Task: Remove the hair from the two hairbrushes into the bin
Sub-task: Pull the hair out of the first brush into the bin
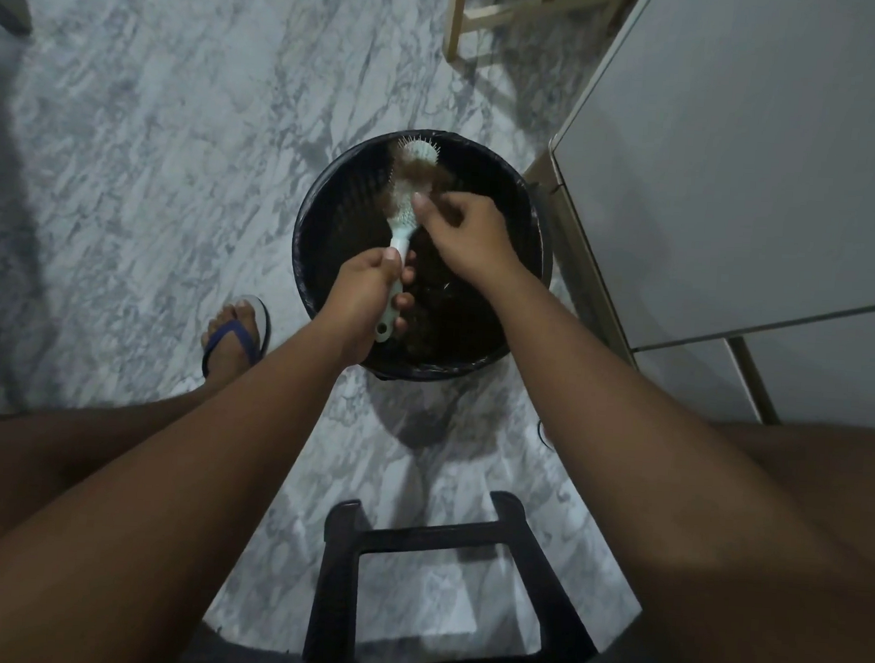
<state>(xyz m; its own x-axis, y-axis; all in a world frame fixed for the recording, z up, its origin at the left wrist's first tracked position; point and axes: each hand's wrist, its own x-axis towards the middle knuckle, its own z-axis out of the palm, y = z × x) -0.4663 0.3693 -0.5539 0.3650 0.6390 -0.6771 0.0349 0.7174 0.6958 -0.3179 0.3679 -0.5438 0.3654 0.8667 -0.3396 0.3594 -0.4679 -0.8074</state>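
From the head view, you are holding a brush out over the bin, and no brand, label or writing is showing on either of them. The brush is pale mint green, with a rounded head carrying thin pins and a straight handle ending in a small loop. A clump of reddish-brown hair is sitting tangled across the upper part of the head, hiding most of the pins there; the tip of the head above it is showing bare.

Your left hand is clenching round the handle, thumb lying along the top, with the loop end poking out below your fingers. Your right hand is reaching in from the right, with thumb and fingertips pinching at the lower edge of the hair clump, just beside the brush head.

The bin is round and black, lined with a dark bag folded over its rim, and is standing on the grey marbled floor just beside a pale cabinet. Dark matter is lying in its bottom, too dim to make out. Your left foot, in a blue-strapped sandal, is resting on the floor left of the bin. A black stool is standing between your knees, nearer you than the bin.
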